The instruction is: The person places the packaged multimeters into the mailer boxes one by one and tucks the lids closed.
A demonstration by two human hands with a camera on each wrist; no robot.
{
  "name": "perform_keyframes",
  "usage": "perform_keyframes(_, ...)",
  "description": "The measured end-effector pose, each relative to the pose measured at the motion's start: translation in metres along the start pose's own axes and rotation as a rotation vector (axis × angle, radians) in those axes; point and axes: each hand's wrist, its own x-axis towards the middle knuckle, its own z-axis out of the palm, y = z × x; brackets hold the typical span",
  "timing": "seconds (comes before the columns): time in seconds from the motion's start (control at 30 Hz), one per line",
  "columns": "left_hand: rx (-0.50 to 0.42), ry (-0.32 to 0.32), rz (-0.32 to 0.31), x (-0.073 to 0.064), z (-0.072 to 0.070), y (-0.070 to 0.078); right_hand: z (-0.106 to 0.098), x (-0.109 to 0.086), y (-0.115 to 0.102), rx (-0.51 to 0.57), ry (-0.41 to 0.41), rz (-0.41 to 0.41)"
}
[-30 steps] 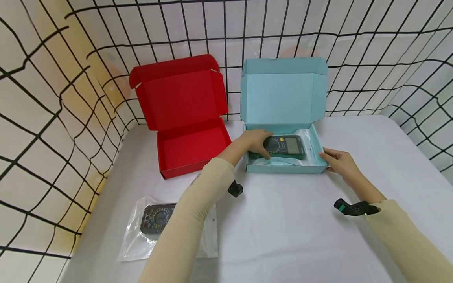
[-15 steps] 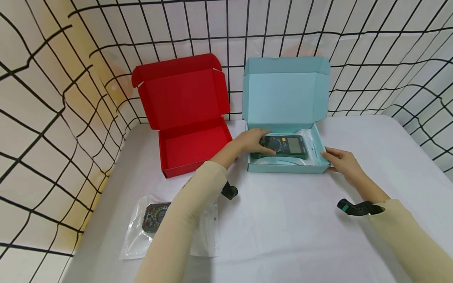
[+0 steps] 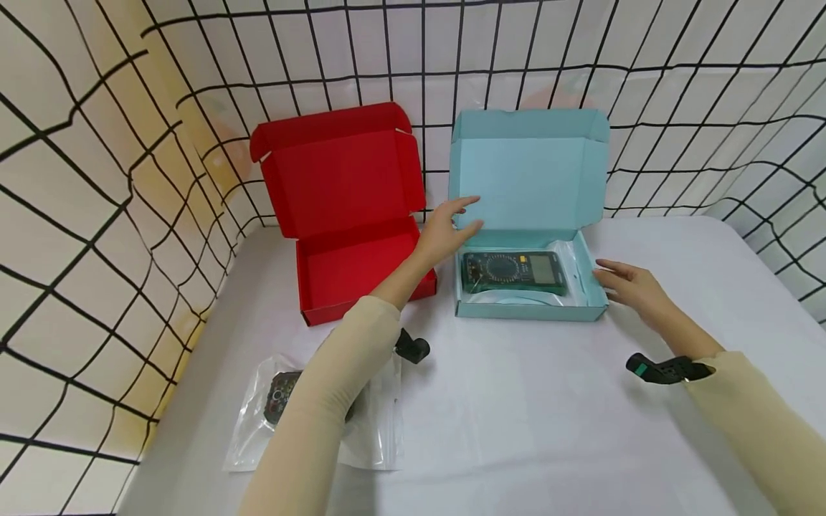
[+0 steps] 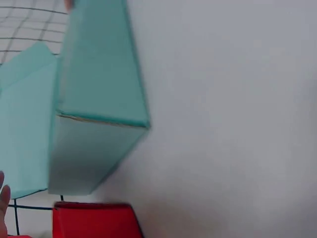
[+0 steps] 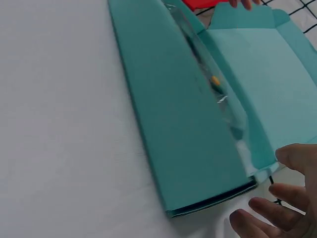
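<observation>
A light blue cardboard box [image 3: 529,311] stands with its lid raised at the back. Inside lies a dark green multimeter [image 3: 513,271] in clear plastic, its screen toward the right. My left hand [image 3: 441,233] is raised at the left edge of the lid, fingers extended and holding nothing; only its fingertips [image 4: 4,193] show in the left wrist view. My right hand [image 3: 635,289] is beside the box's right wall with relaxed fingers, the thumb near the rear corner in the right wrist view.
To the left stands an open red box [image 3: 342,172]. In front of it a clear plastic bag [image 3: 377,444] holds another multimeter [image 3: 279,398], partly hidden by my left forearm. Black wire grid [image 3: 423,86] rises behind and along both sides of the white table [image 3: 516,416].
My left hand has let go of the multimeter in the blue box and moved up and left to the lid's edge. My right hand has loosened from the right wall.
</observation>
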Motion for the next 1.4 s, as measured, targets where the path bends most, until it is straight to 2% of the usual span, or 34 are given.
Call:
perform_keyframes(0.07, -0.123, 0.109, -0.034, 0.002, -0.002, 0.0, -0.006, 0.004, -0.007, -0.02, 0.004, 0.006)
perform_keyframes(0.13, -0.164, 0.189, -0.086, 0.005, -0.005, 0.001, -0.013, 0.012, -0.014, -0.066, 0.013, 0.024)
perform_keyframes(0.23, -0.177, 0.231, -0.176, 0.01, -0.009, 0.002, -0.023, 0.024, -0.027, -0.083, 0.042, 0.043)
perform_keyframes(0.3, -0.179, 0.211, -0.241, 0.013, -0.011, 0.003, -0.028, 0.034, -0.033, -0.047, 0.081, 0.042)
perform_keyframes(0.37, -0.193, 0.164, -0.297, 0.015, -0.013, 0.002, -0.034, 0.05, -0.032, 0.014, 0.109, 0.025)
perform_keyframes(0.5, -0.177, 0.048, -0.376, 0.017, -0.015, 0.002, -0.045, 0.102, -0.001, 0.083, 0.172, -0.037)
perform_keyframes(0.57, -0.177, 0.003, -0.377, 0.018, -0.014, 0.002, -0.049, 0.122, 0.013, 0.108, 0.184, -0.071)
perform_keyframes(0.63, -0.177, -0.031, -0.359, 0.018, -0.013, 0.002, -0.051, 0.124, 0.012, 0.123, 0.15, -0.133)
perform_keyframes(0.73, -0.188, -0.053, -0.315, 0.018, -0.013, 0.002, -0.048, 0.105, -0.007, 0.154, 0.097, -0.158)
perform_keyframes(0.83, -0.177, -0.046, -0.298, 0.017, -0.013, 0.002, -0.041, 0.075, -0.033, 0.116, 0.065, -0.174)
perform_keyframes(0.9, -0.194, -0.038, -0.297, 0.017, -0.013, 0.002, -0.037, 0.065, -0.042, 0.101, 0.065, -0.17)
perform_keyframes(0.93, -0.203, -0.036, -0.301, 0.016, -0.014, 0.002, -0.038, 0.071, -0.035, 0.079, 0.068, -0.183)
perform_keyframes(1.0, -0.224, -0.035, -0.319, 0.016, -0.014, 0.002, -0.042, 0.094, -0.011, 0.081, 0.078, -0.191)
perform_keyframes(1.13, -0.304, -0.033, -0.379, 0.013, -0.016, 0.001, -0.053, 0.156, 0.054, 0.06, 0.135, -0.218)
perform_keyframes(1.27, -0.357, -0.005, -0.383, 0.006, -0.018, 0.002, -0.055, 0.16, 0.065, 0.012, 0.168, -0.231)
perform_keyframes(1.33, -0.364, 0.006, -0.361, 0.003, -0.017, 0.002, -0.056, 0.15, 0.063, 0.001, 0.172, -0.225)
perform_keyframes(1.4, -0.37, 0.011, -0.357, 0.001, -0.016, 0.002, -0.056, 0.132, 0.052, 0.038, 0.156, -0.204)
